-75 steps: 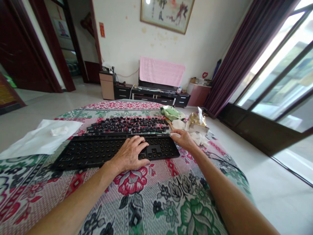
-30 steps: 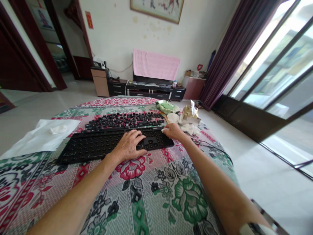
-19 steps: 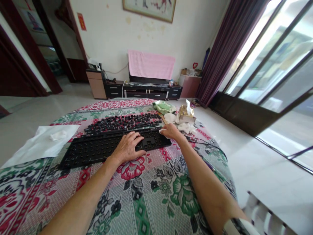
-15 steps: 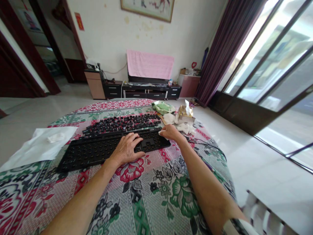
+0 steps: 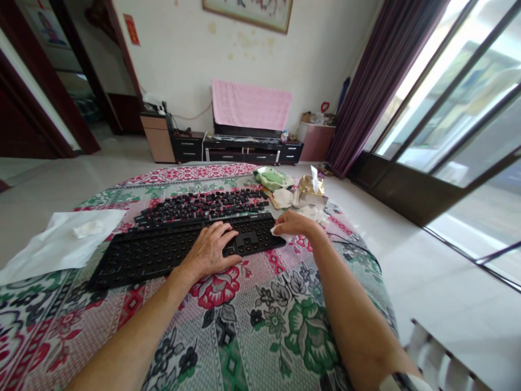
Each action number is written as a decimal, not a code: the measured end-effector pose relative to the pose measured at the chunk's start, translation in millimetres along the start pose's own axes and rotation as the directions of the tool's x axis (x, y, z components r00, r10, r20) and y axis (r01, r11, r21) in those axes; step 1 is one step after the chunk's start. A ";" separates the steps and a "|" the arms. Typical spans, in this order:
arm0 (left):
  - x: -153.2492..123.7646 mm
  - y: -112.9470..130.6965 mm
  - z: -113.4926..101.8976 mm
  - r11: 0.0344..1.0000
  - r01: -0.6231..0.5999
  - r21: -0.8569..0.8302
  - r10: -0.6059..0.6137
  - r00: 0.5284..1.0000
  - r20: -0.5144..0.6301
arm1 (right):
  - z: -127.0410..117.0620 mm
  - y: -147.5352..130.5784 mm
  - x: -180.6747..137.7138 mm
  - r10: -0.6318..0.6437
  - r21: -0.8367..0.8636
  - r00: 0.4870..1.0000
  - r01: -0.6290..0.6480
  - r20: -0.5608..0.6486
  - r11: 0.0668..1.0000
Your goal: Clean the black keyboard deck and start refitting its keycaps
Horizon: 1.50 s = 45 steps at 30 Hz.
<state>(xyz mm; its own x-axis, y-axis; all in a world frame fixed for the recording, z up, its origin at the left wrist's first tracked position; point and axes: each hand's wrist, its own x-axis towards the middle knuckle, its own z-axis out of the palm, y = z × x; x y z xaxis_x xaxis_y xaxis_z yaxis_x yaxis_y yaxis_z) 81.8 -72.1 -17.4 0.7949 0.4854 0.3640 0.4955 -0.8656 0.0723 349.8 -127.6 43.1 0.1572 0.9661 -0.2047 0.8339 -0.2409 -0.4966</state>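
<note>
A black keyboard [image 5: 150, 252] without its keycaps lies at a slant on the patterned tablecloth. My left hand [image 5: 214, 247] steadies it, fingers over the top and thumb along the front edge. At the keyboard's right end, my right hand [image 5: 293, 222] pinches a white tissue [image 5: 277, 229], its tip by the number pad's edge. Many loose black keycaps [image 5: 203, 205] are spread behind the keyboard.
White paper [image 5: 49, 250] with a crumpled tissue [image 5: 87, 229] lies on the left. Behind my right hand are crumpled tissues [image 5: 283, 197], a gold tissue box [image 5: 312, 190] and a green packet [image 5: 272, 178]. A black cable [image 5: 358, 245] runs along the right.
My right hand has shifted a little to the right with the tissue, from the number pad to the keyboard's right edge. My left hand stays in place on the keyboard.
</note>
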 end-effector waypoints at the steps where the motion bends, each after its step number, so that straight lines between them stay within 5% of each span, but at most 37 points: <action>1: 0.0 0.0 0.0 1.000 -0.002 0.000 0.002 1.000 -0.004 | -1.3 2.3 1.0 -0.003 0.024 1.000 0.004 -0.015 1.000; 6: 0.0 1.0 -1.0 1.000 0.003 -0.002 -0.003 1.000 -0.006 | 5.5 16.5 16.0 0.053 0.131 0.929 -0.005 -0.366 0.991; 18: 0.1 1.0 -1.0 1.000 -0.006 -0.005 0.005 1.000 -0.014 | 21.9 15.4 22.9 -0.064 0.072 0.877 0.112 -0.476 0.991; 27: -0.5 0.6 -0.8 1.000 0.001 0.005 -0.001 1.000 -0.005 | 23.4 10.9 23.8 0.018 0.022 0.929 -0.011 -0.369 1.000; 36: 0.1 -0.2 0.8 1.000 0.010 0.007 -0.010 1.000 0.011 | 17.1 -14.5 12.9 0.074 -0.208 0.943 -0.147 -0.325 0.967; 42: -0.1 -0.4 0.9 1.000 0.005 0.008 -0.005 1.000 -0.007 | 11.1 -5.1 14.2 0.074 -0.241 0.971 -0.130 -0.227 0.962; 45: 0.0 -1.1 2.0 1.000 -0.002 -0.003 0.002 1.000 -0.016 | 12.4 -3.3 14.8 -0.053 -0.191 0.967 0.004 -0.250 0.982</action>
<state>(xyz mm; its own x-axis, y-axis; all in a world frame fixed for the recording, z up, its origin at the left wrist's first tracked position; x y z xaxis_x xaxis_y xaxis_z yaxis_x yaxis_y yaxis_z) 81.9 -70.9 -19.3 0.7901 0.4816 0.3793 0.4927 -0.8670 0.0747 342.8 -113.6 31.3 0.2403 0.9699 0.0387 0.9203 -0.2149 -0.3269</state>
